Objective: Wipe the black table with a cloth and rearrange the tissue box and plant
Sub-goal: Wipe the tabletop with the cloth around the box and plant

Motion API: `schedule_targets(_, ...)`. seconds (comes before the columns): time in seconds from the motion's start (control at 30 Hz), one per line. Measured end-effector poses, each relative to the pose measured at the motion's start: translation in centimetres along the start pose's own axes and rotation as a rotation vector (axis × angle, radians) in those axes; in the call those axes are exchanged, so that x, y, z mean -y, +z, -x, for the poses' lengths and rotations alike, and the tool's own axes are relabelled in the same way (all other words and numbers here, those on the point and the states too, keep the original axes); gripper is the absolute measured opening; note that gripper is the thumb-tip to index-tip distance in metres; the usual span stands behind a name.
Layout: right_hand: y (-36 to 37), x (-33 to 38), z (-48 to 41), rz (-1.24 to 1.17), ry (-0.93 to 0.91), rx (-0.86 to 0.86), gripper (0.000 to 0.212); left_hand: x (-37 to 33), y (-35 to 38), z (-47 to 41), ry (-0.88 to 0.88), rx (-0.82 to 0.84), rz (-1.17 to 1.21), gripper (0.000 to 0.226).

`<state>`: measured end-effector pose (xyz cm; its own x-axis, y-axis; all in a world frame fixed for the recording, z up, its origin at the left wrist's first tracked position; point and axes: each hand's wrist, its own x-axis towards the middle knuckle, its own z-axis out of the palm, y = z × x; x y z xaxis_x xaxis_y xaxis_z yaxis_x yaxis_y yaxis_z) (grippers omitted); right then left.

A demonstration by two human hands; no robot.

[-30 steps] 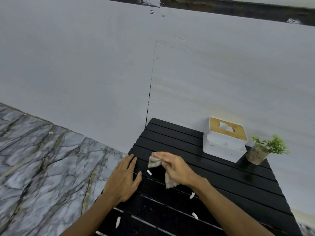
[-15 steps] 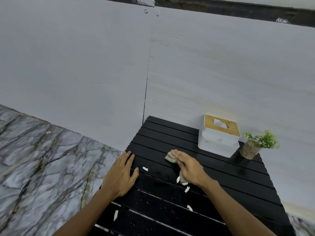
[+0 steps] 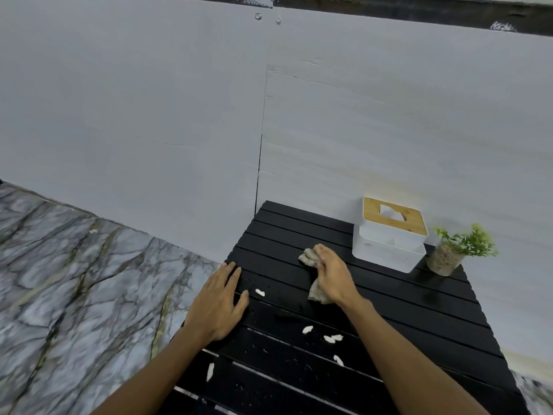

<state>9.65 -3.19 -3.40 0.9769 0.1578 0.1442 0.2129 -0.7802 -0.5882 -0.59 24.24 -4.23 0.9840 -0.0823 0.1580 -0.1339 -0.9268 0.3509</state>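
Wiping farther right, the right hand [image 3: 330, 275], clenched on the crumpled beige cloth [image 3: 309, 257], could nudge the white wooden-lidded tissue box [image 3: 389, 244]; the left hand [image 3: 220, 301] lies flat, released, on the black slatted surface [image 3: 419, 307].

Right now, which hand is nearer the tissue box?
Right. The right hand, pressing the cloth, sits just front-left of the tissue box. The left hand lies flat near the table's left edge, farther away.

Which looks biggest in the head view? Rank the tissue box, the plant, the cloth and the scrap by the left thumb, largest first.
1. tissue box
2. plant
3. cloth, partly hidden under the right hand, so its place against the plant is unsure
4. white scrap, clearly smallest
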Motion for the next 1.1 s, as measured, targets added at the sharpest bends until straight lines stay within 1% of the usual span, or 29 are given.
schedule_targets(0.07, 1.3, 0.7, -0.9, 0.059, 0.046, 0.042, 0.050, 0.1, 0.1, 0.0, 0.003, -0.005, 0.007, 0.081)
schedule_targets(0.13, 2.4, 2.3, -1.3, 0.082, 0.029, 0.070, 0.050, 0.2, 0.1, 0.0, 0.009, -0.011, 0.011, 0.080)
schedule_targets(0.23, 3.6, 4.5, -1.1, 0.072, -0.105, 0.135, 0.048, 0.4, 0.1, -0.1, 0.021, -0.023, 0.006, 0.080)
schedule_targets(0.3, 3.9, 5.2, -0.5, 0.064, -0.198, 0.218, 0.048, 0.5, 0.1, -0.1, 0.025, -0.028, 0.007, 0.081)
schedule_targets(0.4, 2.7, 5.3, 0.6, 0.049, -0.266, 0.323, 0.056, 0.5, 0.0, -0.2, 0.021, -0.012, 0.048, 0.083)
schedule_targets(0.43, 1.9, 5.2, 1.0, 0.055, -0.258, 0.312, 0.060, 0.5, -0.1, -0.3, 0.016, -0.026, 0.071, 0.082)
schedule_targets(0.47, 1.2, 5.2, 1.6, 0.069, -0.249, 0.255, 0.061, 0.5, -0.2, -0.5, 0.016, -0.055, 0.082, 0.078)
schedule_targets(0.5, 0.5, 5.3, 2.4, 0.096, -0.253, 0.165, 0.059, 0.6, -0.4, -0.9, 0.028, -0.099, 0.077, 0.073)
schedule_targets(0.57, -0.6, 5.8, 4.4, 0.206, -0.292, -0.013, 0.045, 0.7, -0.7, -2.0, 0.092, -0.185, 0.050, 0.057)
schedule_targets(0.6, -0.8, 6.0, 5.3, 0.283, -0.306, -0.053, 0.042, 0.7, -0.8, -2.7, 0.141, -0.215, 0.037, 0.048)
schedule_targets(0.67, -0.7, 6.3, 6.6, 0.438, -0.288, -0.053, 0.042, 0.7, -0.7, -4.1, 0.232, -0.229, 0.024, 0.033)
schedule_targets(0.7, -0.5, 6.4, 7.1, 0.497, -0.256, -0.034, 0.042, 0.7, -0.6, -4.8, 0.262, -0.214, 0.016, 0.029)
schedule_targets(0.77, -0.1, 6.4, 7.6, 0.517, -0.164, -0.001, 0.035, 0.4, -0.2, -5.9, 0.303, -0.189, -0.018, 0.025)
schedule_targets(0.87, 0.1, 6.6, 7.5, 0.425, -0.106, 0.042, 0.018, -0.4, 0.1, -6.9, 0.348, -0.222, -0.021, 0.014)
schedule_targets(0.9, -0.2, 6.7, 7.5, 0.338, -0.091, 0.064, 0.015, -0.5, 0.0, -7.1, 0.374, -0.239, -0.023, 0.010)
schedule_targets(0.93, -0.6, 6.8, 7.4, 0.203, -0.052, 0.100, 0.015, -0.4, 0.0, -7.4, 0.396, -0.245, -0.019, 0.007)
schedule_targets(0.97, -1.4, 7.1, 7.4, 0.030, 0.008, 0.124, 0.018, -0.2, -0.1, -7.5, 0.401, -0.240, 0.007, 0.010)
schedule_targets(1.03, -3.1, 6.9, 6.8, -0.307, 0.162, 0.122, 0.021, 0.3, -0.6, -8.0, 0.334, -0.219, 0.162, 0.015)
schedule_targets(1.1, -4.8, 6.3, 5.6, -0.537, 0.313, 0.102, 0.021, 0.0, -2.0, -8.8, 0.253, -0.187, 0.344, 0.013)
